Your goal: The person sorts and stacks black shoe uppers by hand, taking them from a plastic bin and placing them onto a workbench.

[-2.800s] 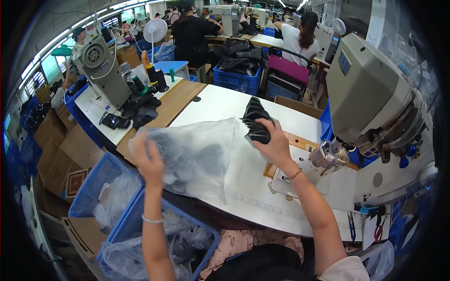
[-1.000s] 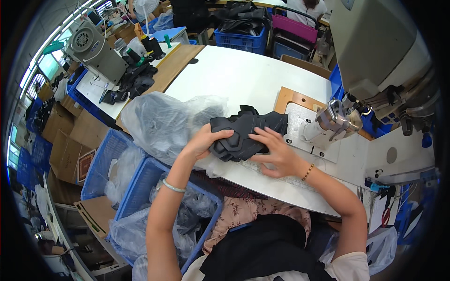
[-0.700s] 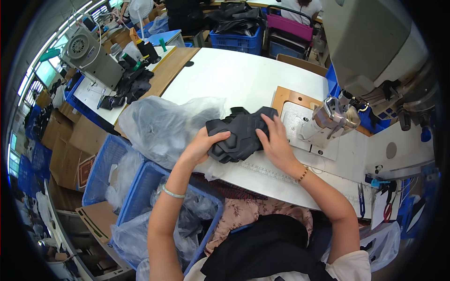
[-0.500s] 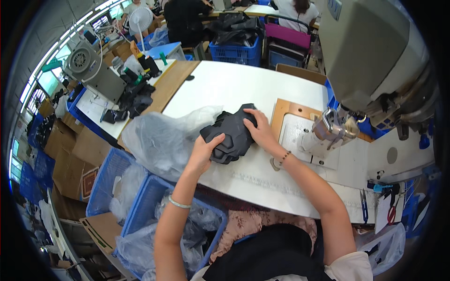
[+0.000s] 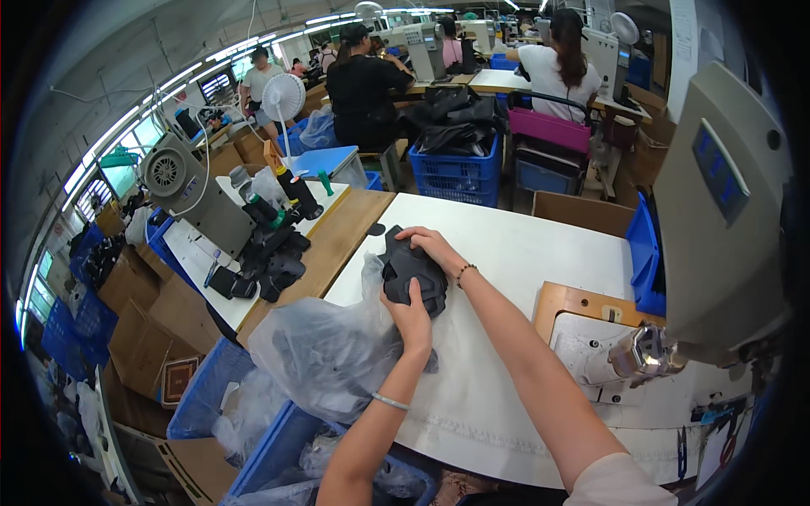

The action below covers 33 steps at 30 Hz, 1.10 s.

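Both hands grip a stack of black molded pieces (image 5: pixel 412 268) with angular raised panels; their exact kind I cannot tell. My left hand (image 5: pixel 408 314) is closed on the near side, thumb on top. My right hand (image 5: pixel 434 250) wraps the far right edge. The stack is over the white table (image 5: pixel 506 244), beside a clear plastic bag (image 5: pixel 316 346) that lies at the table's left edge and has dark contents. My left forearm passes over the bag's right part.
To the right stands a sewing machine (image 5: pixel 717 211) with a metal plate in a wooden frame (image 5: pixel 553 299). Blue crates (image 5: pixel 278 451) holding plastic bags sit at lower left. Another machine (image 5: pixel 194 198) and thread cones (image 5: pixel 299 194) are at left. People work beyond the table.
The view has tilted upward, showing more of the room. Both hands have carried the black stack farther from me and leftward, away from the sewing machine's plate.
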{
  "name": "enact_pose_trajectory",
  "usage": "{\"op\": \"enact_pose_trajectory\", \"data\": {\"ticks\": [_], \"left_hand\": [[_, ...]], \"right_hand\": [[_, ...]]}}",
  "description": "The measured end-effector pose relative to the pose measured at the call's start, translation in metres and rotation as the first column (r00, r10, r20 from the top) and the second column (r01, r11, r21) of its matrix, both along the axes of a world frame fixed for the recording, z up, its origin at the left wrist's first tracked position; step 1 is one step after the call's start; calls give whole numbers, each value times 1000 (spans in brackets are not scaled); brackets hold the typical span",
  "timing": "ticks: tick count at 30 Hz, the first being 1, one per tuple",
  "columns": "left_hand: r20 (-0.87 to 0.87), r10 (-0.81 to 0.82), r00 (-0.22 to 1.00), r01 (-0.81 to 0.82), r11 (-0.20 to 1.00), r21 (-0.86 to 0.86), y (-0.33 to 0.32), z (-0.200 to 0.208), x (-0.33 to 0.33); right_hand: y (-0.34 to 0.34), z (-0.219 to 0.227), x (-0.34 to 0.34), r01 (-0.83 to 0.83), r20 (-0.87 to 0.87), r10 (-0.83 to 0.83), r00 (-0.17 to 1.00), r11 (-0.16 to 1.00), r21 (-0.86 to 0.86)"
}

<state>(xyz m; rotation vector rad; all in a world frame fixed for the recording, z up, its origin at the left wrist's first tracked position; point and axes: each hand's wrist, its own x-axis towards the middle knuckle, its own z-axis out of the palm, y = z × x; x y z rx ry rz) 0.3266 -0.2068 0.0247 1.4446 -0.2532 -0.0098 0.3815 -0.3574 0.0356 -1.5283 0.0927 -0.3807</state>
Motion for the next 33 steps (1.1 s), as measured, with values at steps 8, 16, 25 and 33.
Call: {"op": "enact_pose_trajectory", "data": {"ticks": [8,16,25,33], "left_hand": [[73,30,997,-42,985,164,-20,-7,20],[231,-220,948,-13,696,718,42,7,-20],[315,-489,814,20,565,825,135,16,-77],[713,-251,655,-506,555,660,168,45,-79]], "right_hand": [[-21,-3,-1,397,148,-368,918,853,-338],[34,-14,-20,315,-38,-531,846,557,-768],[9,-11,9,472,129,-562,817,523,-710],[87,61,-124,-56,-380,-290,878,727,-684]]}}
